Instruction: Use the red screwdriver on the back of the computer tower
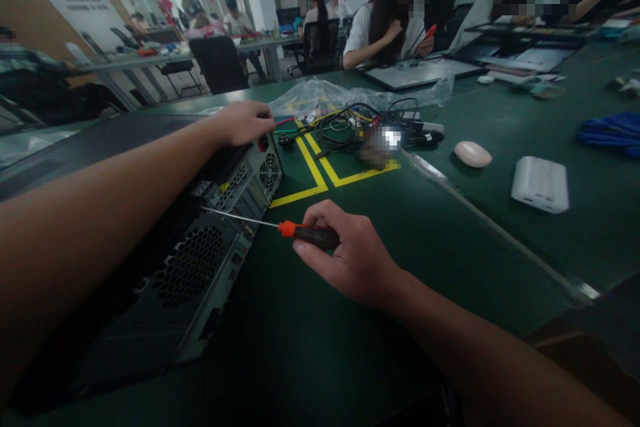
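A black computer case (150, 327) lies on its side on the green table, its rear panel with vents and ports facing right. My left hand (245, 121) reaches across the case and grips its far rear corner, the fingers bent and partly hidden. In my right hand (355, 247) is a screwdriver (287, 228) with an orange and black handle, held between thumb and fingers. Its thin metal shaft points left, and the tip meets the rear panel by the expansion slots, close to a small yellow label (225, 187). Whether the tip sits in a screw is too small to tell.
Beyond the case lie a tangle of cables (345, 123) and clear plastic wrap (320, 92). Further right are a pale oval object (473, 154), a white box-shaped device (541, 184) and a blue bundle (613, 133). Yellow tape (300, 196) marks the table. A person (385, 20) sits opposite.
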A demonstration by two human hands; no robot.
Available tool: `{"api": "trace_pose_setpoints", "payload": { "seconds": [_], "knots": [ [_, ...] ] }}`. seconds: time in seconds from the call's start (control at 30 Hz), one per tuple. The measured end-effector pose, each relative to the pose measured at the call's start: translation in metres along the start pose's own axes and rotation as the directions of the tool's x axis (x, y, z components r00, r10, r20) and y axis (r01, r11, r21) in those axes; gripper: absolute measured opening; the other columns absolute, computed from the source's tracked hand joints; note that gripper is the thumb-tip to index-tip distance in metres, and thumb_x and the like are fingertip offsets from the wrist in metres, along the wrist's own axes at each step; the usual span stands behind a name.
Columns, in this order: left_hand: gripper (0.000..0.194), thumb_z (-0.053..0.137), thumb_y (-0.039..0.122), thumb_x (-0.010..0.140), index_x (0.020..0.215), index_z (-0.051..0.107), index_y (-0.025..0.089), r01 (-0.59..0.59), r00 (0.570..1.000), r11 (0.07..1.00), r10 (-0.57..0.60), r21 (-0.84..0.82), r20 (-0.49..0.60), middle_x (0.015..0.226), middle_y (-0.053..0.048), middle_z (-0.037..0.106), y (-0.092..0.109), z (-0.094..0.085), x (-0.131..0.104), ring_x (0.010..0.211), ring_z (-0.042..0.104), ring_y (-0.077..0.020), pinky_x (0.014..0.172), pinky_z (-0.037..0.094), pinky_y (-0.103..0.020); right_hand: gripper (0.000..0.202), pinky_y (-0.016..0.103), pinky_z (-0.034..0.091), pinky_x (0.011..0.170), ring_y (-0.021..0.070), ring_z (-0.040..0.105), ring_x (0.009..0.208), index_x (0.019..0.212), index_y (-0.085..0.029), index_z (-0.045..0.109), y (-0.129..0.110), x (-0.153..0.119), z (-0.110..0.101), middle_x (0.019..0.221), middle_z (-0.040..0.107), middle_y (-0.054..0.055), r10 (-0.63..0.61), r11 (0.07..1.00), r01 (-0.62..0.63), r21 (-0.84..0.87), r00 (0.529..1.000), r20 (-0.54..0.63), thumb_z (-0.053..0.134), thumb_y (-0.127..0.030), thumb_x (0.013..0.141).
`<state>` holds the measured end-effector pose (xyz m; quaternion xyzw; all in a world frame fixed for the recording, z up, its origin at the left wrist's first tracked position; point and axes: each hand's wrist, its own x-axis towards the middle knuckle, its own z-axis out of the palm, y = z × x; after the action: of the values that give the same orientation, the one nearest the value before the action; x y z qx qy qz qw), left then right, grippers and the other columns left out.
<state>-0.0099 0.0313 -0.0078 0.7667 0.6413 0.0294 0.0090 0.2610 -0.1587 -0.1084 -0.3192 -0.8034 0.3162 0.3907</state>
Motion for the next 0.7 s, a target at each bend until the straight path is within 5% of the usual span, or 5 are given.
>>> {"api": "trace_pose_setpoints", "payload": {
  "seconds": [0.7],
  "knots": [
    [0.061,0.053,0.053,0.090,0.130,0.084,0.019,-0.004,1.000,1.000,0.004,-0.007,-0.016,0.125,-0.016,0.082,0.0001,-0.0010,-0.0019,0.115,0.073,-0.0362,0.102,0.054,-0.045,0.020,0.032,0.046,0.076,0.0169,0.066,0.080,0.103,-0.021,0.079,0.0006,0.0022,-0.0014,0.094,0.078,0.003,-0.032,0.999,0.030,-0.030,0.997,-0.072,0.074,-0.040,0.108]
  ]
}}
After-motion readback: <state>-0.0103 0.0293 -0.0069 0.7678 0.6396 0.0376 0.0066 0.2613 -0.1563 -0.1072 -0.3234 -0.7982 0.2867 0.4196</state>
